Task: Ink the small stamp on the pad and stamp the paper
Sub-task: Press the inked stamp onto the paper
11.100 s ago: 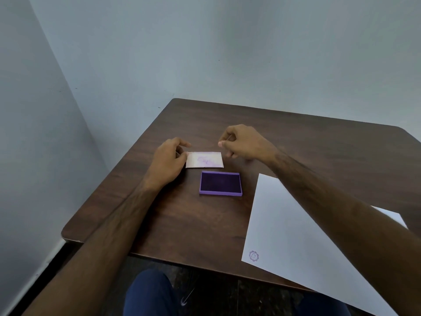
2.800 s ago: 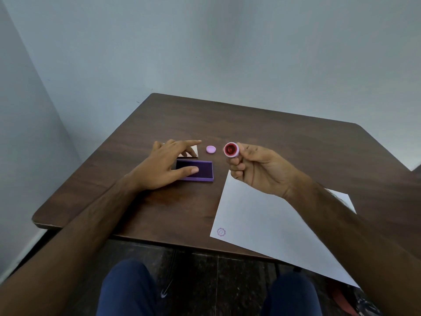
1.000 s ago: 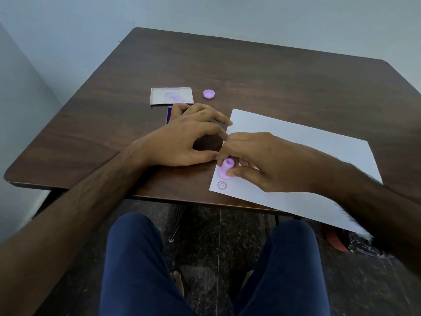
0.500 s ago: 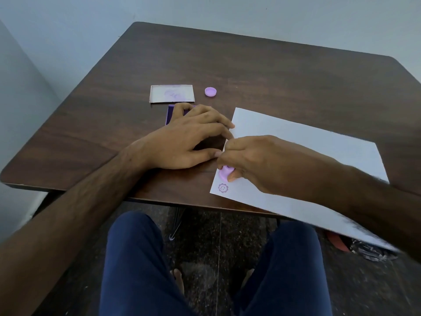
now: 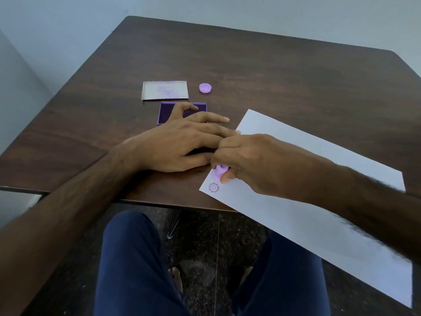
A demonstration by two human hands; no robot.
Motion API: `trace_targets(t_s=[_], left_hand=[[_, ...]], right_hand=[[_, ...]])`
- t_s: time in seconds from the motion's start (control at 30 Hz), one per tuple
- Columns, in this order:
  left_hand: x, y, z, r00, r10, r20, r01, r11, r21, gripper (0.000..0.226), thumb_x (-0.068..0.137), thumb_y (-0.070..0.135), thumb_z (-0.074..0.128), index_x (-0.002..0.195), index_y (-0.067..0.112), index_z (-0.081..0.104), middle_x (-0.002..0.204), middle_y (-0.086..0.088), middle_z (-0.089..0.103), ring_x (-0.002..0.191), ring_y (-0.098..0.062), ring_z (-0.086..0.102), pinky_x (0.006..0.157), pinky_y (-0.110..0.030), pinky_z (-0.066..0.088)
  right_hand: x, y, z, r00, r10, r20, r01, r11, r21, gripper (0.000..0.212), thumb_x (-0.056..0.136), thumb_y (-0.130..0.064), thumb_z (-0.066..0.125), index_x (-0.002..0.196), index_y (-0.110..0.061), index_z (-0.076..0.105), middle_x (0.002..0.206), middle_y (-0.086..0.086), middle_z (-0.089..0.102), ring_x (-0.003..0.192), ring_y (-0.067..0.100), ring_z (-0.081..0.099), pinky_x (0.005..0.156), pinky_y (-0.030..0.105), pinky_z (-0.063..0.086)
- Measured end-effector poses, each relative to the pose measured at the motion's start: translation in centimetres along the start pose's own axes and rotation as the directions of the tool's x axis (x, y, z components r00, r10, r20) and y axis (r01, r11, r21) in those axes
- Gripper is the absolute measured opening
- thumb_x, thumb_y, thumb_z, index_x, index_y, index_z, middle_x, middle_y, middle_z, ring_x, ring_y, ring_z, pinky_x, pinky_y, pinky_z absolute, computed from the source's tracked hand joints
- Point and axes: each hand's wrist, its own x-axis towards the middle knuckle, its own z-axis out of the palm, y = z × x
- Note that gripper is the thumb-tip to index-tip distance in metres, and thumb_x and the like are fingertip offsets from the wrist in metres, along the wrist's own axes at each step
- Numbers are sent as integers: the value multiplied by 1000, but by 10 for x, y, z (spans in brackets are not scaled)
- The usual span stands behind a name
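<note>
My right hand grips the small lilac stamp and holds it down on the near left corner of the white paper. Just below the stamp a purple flower print shows on the sheet. My left hand lies flat on the table beside the paper, fingers spread, its fingertips reaching over the purple ink pad and the paper's edge. The pad is open and partly hidden by my fingers.
The pad's clear lid lies behind the pad, and the stamp's lilac cap sits to its right. The paper overhangs the brown table's near edge. My legs show below the table.
My right hand has kept the stamp on the paper's corner. My left hand has slid a little nearer, so more of the ink pad shows. The view shifted slightly.
</note>
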Motion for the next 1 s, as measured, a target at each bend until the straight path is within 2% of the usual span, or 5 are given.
trace_targets(t_s=[0.3,0.43,0.6,0.8,1.0], left_hand=[[-1,-2,1,999,-29,-36,26,997,-71,34,99,44,51,129,31,62,151,16,50,150,-4,29,119,-50,12],[0,-2,0,999,-35,-29,33,997,-74,36,98,46,51,128,31,63,151,14,52,150,-4,30,120,-52,11],[-1,-2,0,999,-39,-22,37,994,-101,38,97,42,54,131,29,62,151,13,52,149,-4,33,120,-57,13],[-1,-3,1,999,-40,-35,37,994,-100,39,97,45,54,132,28,61,149,14,52,146,-2,36,122,-55,7],[0,-2,-1,998,-47,-36,43,994,-98,38,97,45,54,131,29,63,147,16,53,141,1,41,123,-51,9]], right_hand=[[2,2,-2,1000,-7,25,6,1000,26,20,79,4,74,94,-8,70,95,8,70,83,22,63,70,31,48],[2,2,-2,999,2,37,-3,1000,18,19,81,3,74,96,-8,69,97,9,69,84,21,62,72,34,50],[3,6,-2,999,21,32,-22,998,60,14,83,3,71,92,-8,68,94,6,69,81,8,46,72,28,43],[1,6,-2,999,40,-7,-39,993,113,5,89,-3,68,90,-7,68,89,-1,65,78,9,47,73,24,39],[1,-3,-9,997,77,12,-77,989,123,6,91,-6,67,96,-7,70,99,8,71,84,6,46,78,24,37]])
